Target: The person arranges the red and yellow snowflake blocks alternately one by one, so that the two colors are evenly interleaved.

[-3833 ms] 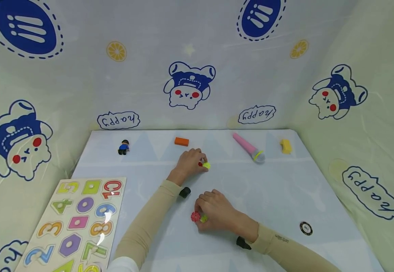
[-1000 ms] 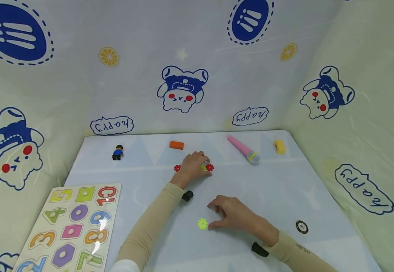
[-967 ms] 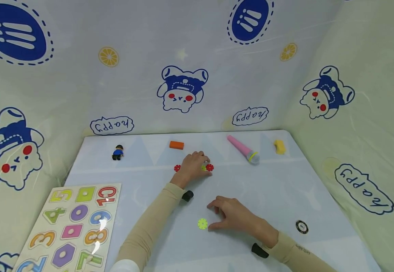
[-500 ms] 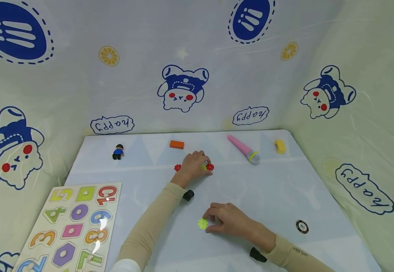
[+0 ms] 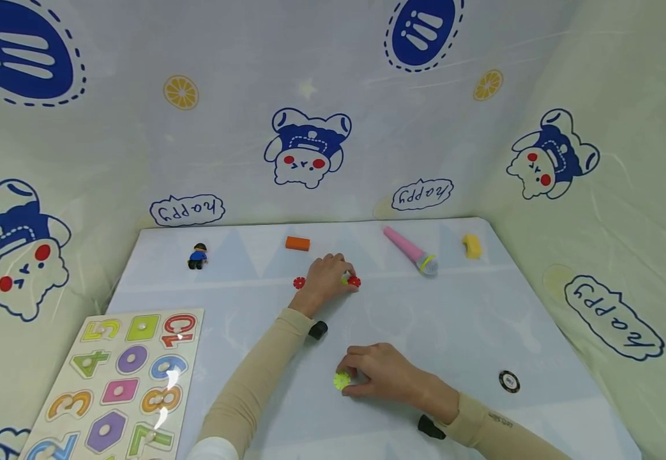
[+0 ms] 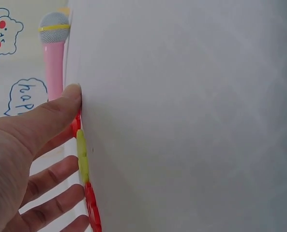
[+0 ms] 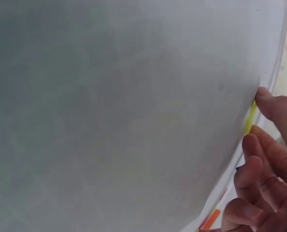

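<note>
My right hand (image 5: 387, 374) pinches a yellow-green flower-shaped disc (image 5: 341, 381) between thumb and fingertips at the table's middle front; the right wrist view shows the disc (image 7: 250, 118) edge-on. Farther back, my left hand (image 5: 325, 281) has its thumb and a finger at a red flower-shaped disc (image 5: 354, 282), pinching it. In the left wrist view this red disc (image 6: 76, 123), a yellow-green disc (image 6: 83, 154) and another red disc (image 6: 92, 208) line up edge-on. That other red disc shows left of my left hand in the head view; whether the row is joined, I cannot tell.
A number puzzle board (image 5: 120, 383) lies at left. Along the back are a toy figure (image 5: 197, 256), an orange block (image 5: 297, 243), a pink toy microphone (image 5: 410, 250) and a yellow block (image 5: 472, 246). A black-and-white round chip (image 5: 509, 381) lies at right.
From 3.8 seconds ago, a red disc has gone from my right hand to the row at my left hand. In the last second, my right hand has moved left and grasped the yellow-green disc.
</note>
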Tool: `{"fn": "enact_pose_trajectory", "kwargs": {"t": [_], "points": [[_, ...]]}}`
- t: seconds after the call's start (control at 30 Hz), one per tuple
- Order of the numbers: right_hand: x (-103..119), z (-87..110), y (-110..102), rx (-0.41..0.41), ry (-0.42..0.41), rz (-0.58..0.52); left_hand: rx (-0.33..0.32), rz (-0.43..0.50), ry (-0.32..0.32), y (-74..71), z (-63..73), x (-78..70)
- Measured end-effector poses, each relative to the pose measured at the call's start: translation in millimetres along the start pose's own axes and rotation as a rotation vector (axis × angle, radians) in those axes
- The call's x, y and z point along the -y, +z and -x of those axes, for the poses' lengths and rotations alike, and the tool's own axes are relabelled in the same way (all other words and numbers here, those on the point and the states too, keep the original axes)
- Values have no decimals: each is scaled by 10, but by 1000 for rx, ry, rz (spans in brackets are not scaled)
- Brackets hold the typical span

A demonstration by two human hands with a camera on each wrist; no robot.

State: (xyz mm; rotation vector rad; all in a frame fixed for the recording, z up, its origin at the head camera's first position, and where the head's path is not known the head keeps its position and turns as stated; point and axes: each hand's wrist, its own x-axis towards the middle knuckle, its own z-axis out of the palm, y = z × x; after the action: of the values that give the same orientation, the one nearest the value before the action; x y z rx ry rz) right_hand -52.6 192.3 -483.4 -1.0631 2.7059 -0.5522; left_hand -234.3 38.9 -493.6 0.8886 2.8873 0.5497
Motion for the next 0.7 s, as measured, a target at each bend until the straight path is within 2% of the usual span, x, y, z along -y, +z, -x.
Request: {"fn": "enact_pose_trajectory", "kwargs": {"t": [0.13,0.23,0.33,0.53,0.7], "points": [[-16,-10,0,-20,-39,66,-7,6,-5,-4,-1,-4],[-48,-27,-28,-25,-25,89,-8,7,-9,0,-6,-4],[-118,-64,-119,-52,15,102,-6,9,-9,3,-8,-5],[-363,-175,-398,-193,96,147,-1,0,-9,12,-14,-1],[-618,-298,-559,-242,185,165,0,-11,-6,13,-14,5]]}}
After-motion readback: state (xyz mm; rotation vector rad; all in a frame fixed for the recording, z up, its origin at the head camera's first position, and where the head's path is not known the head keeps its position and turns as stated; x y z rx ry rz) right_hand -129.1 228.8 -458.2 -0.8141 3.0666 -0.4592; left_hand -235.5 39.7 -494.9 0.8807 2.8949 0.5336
